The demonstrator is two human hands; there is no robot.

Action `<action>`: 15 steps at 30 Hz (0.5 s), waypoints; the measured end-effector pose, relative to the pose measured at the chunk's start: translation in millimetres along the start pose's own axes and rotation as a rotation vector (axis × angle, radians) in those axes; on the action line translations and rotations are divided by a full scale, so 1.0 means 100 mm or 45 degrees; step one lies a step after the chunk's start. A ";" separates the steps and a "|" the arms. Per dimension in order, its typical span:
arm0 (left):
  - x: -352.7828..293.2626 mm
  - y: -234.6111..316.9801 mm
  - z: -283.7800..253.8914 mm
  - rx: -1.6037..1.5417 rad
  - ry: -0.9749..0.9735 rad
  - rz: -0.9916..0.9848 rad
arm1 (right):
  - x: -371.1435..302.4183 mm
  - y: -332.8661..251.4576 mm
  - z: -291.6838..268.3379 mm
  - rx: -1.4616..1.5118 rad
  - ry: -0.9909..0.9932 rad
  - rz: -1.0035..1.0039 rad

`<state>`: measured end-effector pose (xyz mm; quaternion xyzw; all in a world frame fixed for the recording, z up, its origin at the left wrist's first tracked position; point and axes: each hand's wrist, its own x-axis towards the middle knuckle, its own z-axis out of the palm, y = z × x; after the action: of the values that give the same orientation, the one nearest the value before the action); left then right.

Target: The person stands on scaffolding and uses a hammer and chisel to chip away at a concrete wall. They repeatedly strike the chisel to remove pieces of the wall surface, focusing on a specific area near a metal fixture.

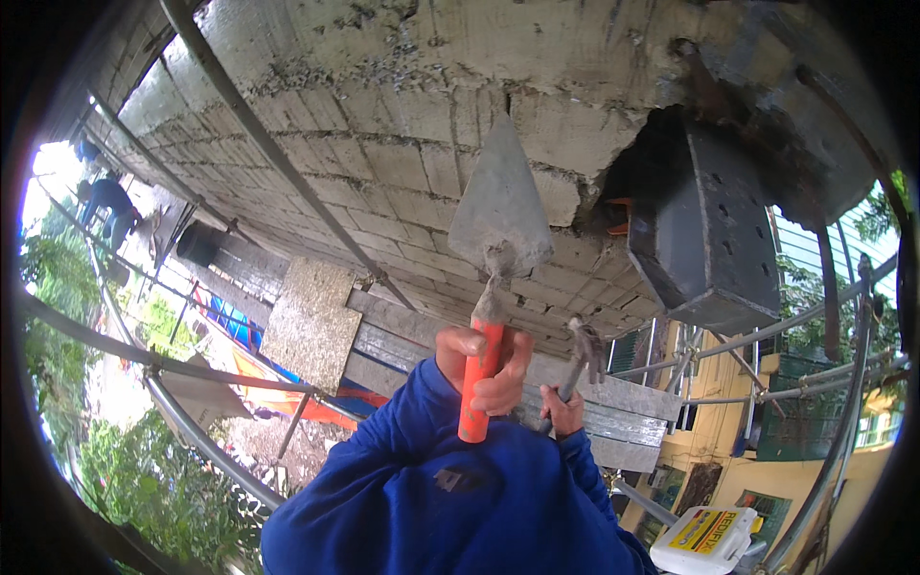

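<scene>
My left hand is closed around the orange handle of a pointed trowel. The trowel stands with its tip up, its grey blade smeared with dried mortar, in front of a block wall. My right hand, lower and to the right, grips the shaft of a hammer. The hammer's dirty head points up and appears to have claws. Both forearms are in blue sleeves, and the two tools are apart from each other.
At the upper right, a grey steel bracket juts from a broken hole in the wall. Scaffold pipes cross on both sides. Planks lie below. A white plastic jug is at lower right. Another person bends at far left.
</scene>
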<state>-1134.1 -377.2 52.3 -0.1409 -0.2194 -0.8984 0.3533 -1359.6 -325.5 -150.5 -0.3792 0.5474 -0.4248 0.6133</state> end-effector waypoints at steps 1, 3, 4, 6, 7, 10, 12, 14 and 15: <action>0.03 0.01 0.02 0.009 0.031 -0.041 | 0.01 0.01 0.02 -0.065 0.009 -0.032; 0.11 0.04 0.05 0.090 0.152 -0.110 | -0.02 -0.04 -0.01 -0.076 0.008 -0.068; 0.14 0.05 0.07 0.163 0.251 -0.141 | -0.06 -0.07 0.00 -0.071 0.010 -0.081; 0.10 0.08 -0.03 0.710 0.684 -0.283 | -0.14 -0.14 -0.04 -0.264 0.081 -0.134; -0.03 0.09 -0.22 1.213 0.986 -0.358 | -0.18 -0.20 -0.12 -0.373 0.120 -0.163; -0.35 -0.03 -0.49 1.727 1.340 -0.430 | -0.28 -0.30 -0.30 -0.725 0.270 -0.666; -0.28 -0.11 -0.54 1.647 1.343 -0.432 | -0.45 -0.53 -0.38 -0.651 0.344 -0.587; -0.08 -0.15 -0.35 1.556 1.263 -0.434 | -0.59 -0.65 -0.43 -0.555 0.414 -0.489; 0.04 -0.13 -0.29 1.593 1.115 -0.468 | -0.64 -0.67 -0.45 -0.511 0.443 -0.436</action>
<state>-1148.5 -385.2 24.6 0.4899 -0.5452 -0.6256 0.2672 -1413.9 -289.4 -71.5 -0.5012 0.6451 -0.4638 0.3428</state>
